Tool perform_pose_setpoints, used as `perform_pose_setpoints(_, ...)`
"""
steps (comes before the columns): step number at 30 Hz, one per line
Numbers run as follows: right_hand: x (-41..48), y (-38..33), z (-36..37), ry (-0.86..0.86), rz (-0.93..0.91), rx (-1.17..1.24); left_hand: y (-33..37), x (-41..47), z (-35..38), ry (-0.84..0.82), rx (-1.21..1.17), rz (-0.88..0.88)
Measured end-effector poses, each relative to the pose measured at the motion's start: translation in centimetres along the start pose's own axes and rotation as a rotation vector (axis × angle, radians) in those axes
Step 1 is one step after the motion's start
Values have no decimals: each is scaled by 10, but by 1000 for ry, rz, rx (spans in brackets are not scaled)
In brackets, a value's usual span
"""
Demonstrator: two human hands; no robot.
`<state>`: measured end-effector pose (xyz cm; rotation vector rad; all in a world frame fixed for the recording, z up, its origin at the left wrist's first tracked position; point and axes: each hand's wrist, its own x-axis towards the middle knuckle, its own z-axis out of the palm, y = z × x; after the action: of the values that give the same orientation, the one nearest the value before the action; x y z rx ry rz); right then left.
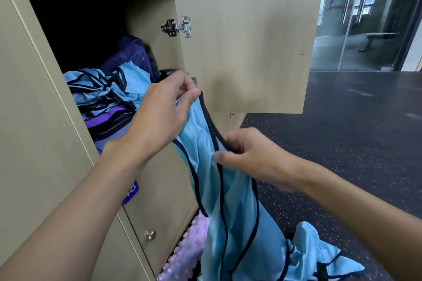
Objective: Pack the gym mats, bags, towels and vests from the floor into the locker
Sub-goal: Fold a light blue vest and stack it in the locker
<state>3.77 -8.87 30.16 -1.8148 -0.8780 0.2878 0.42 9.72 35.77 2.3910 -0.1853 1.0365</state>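
Note:
A light blue vest (230, 207) with black trim hangs in front of the open locker (146, 36). My left hand (164, 109) pinches its upper strap just at the locker's mouth. My right hand (253, 155) grips the strap lower down, to the right. Inside the locker lie several more blue vests (107, 89) piled on a purple item (105, 121), with a dark blue bag (134, 55) behind them. More blue vest fabric (319, 255) lies on the floor below.
The locker door (249, 45) stands swung open to the right. A pink ridged foam roller (185, 255) rests on the floor against the lower lockers. A closed lower door has a brass knob (150, 234). Dark speckled floor (356, 132) stretches right towards glass doors (356, 18).

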Motion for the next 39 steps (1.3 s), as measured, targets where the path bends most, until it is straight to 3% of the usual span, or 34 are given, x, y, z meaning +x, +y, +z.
perform_pose_setpoints(3, -1, 5, 0, 30, 26, -68, 3, -2, -1, -44, -52, -22)
perform_pose_setpoints(6, 0, 4, 4, 98, 51, -61, 9, -7, 1, -195, -174, -101)
perform_pose_setpoints(10, 4, 10, 4, 178, 54, -17, 10, -11, 0, -334, -121, -164)
perform_pose_setpoints(14, 4, 9, 4, 114, 11, 66, 11, -9, -5, -188, -189, -152)
perform_pose_setpoints(17, 5, 13, 1, 65, 34, -71, 6, -5, -13, -33, -132, -97)
perform_pose_setpoints(20, 6, 15, -2, 130, 55, -142, 0, -4, -20, 35, -23, -73)
perform_pose_setpoints(22, 7, 13, -3, 167, 34, -127, 0, -8, -17, -84, -8, -78)
perform_pose_setpoints(26, 8, 9, -2, 159, -7, -104, 5, -24, 10, -500, -161, -138)
perform_pose_setpoints(29, 7, 7, -2, 159, -4, -55, -1, -30, 20, -622, -220, -143)
perform_pose_setpoints(32, 6, 8, -4, 155, 6, -26, -10, -27, 17, -574, -152, -147)
perform_pose_setpoints(37, 8, 13, -14, 171, 67, -69, -17, -17, 8, -186, 5, -161)
perform_pose_setpoints(39, 8, 15, -18, 186, 73, -99, -20, -15, 4, -119, 2, -180)
